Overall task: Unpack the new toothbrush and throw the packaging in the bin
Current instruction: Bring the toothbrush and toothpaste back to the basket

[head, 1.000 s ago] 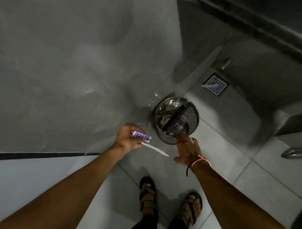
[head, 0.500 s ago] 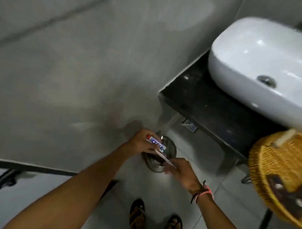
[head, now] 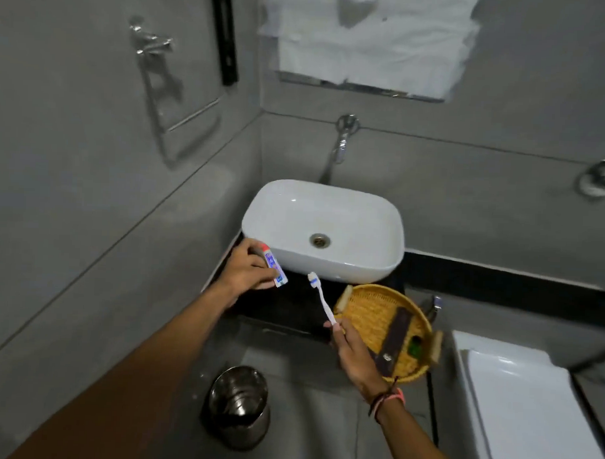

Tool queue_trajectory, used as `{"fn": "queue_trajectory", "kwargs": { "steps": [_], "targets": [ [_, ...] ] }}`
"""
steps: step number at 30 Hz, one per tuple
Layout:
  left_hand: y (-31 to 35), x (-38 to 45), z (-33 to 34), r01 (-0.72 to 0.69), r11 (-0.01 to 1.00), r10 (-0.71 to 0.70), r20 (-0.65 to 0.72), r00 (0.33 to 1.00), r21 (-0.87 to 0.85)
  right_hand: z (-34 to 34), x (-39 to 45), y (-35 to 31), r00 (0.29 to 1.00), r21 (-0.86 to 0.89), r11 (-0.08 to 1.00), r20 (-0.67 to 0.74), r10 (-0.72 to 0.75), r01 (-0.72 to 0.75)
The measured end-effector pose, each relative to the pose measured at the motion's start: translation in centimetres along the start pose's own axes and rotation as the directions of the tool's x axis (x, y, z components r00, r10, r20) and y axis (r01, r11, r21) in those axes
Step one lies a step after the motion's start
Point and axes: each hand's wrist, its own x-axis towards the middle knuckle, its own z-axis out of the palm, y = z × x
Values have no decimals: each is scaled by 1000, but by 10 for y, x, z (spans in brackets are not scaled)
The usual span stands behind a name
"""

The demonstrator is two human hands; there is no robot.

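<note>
We held a small toothpaste tube (head: 275,269) pinched in our left hand (head: 250,270), fingers curled around it, its red cap end up by the near left edge of the white basin (head: 323,230). Our right hand (head: 353,351) gripped the white toothbrush (head: 321,297) by the bottom of its handle, bristle head tilted up toward the basin, bare of any wrapper. Both hands hovered over the black counter (head: 291,308). Just right of the right hand sat a round wicker tray (head: 367,307) carrying a dark flat sachet (head: 395,335) and a small green item (head: 415,346). Below, on the grey floor, stood the steel bin (head: 238,405); we could not tell whether packaging lay inside.
</note>
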Motion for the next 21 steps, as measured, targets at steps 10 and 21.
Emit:
{"fn": "queue_trajectory", "kwargs": {
  "steps": [10,21],
  "targets": [
    [-31,6,133,98,963,-168,276,946,249,-84,-1,34,886,556,781,-159,436,-285],
    [-44,41,197,101,890,-214,212,954,444,-127,67,42,863,318,859,-181,471,-402]
  ]
}}
